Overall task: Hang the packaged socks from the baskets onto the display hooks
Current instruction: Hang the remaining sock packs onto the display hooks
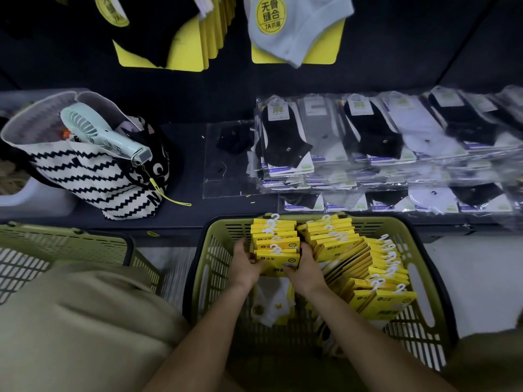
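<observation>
A green plastic basket [215, 267] stands below me, filled with rows of yellow-carded sock packs with white hooks [368, 264]. My left hand [245, 264] and my right hand [304, 267] close on the two sides of one stack of yellow sock packs [276, 247] at the basket's upper left. White socks [273, 304] hang below that stack. On the dark wall above hang black socks on yellow cards [158, 32] and pale blue socks [297, 26]. The hooks themselves are out of sight.
A second green basket [65, 244] stands at the left. On the dark shelf sit a zigzag-striped tote bag [93, 176] with a mint hand fan [107, 134] and stacks of clear-bagged black, grey and white socks [382, 148]. A beige garment covers the lower left.
</observation>
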